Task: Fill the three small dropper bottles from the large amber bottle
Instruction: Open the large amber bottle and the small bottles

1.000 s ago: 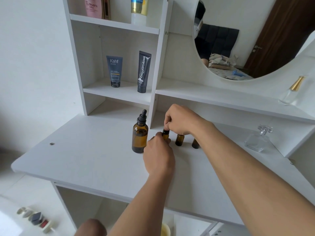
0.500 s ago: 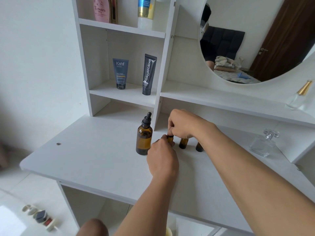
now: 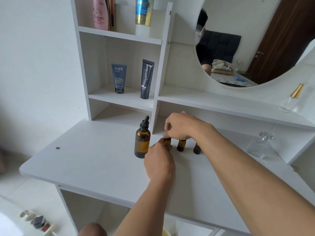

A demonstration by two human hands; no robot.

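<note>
The large amber bottle (image 3: 142,142) with a black dropper cap stands upright on the white desk (image 3: 95,160). To its right stand three small amber dropper bottles in a row. My left hand (image 3: 159,161) grips the body of the first small bottle (image 3: 167,142). My right hand (image 3: 180,127) reaches over from the right and pinches that bottle's black cap. The second small bottle (image 3: 181,145) and the third small bottle (image 3: 197,149) stand untouched, their tops hidden by my right hand and forearm.
A clear glass perfume bottle (image 3: 260,147) stands at the desk's right. Two tubes (image 3: 119,78) sit on the shelf behind, more bottles on the top shelf. A gold-capped glass bottle (image 3: 292,99) rests on the right shelf under the round mirror (image 3: 247,40).
Both hands stay on the first small bottle, with my right fingers shifting slightly on its cap. The camera view has tilted a little; the bottles have not moved.
</note>
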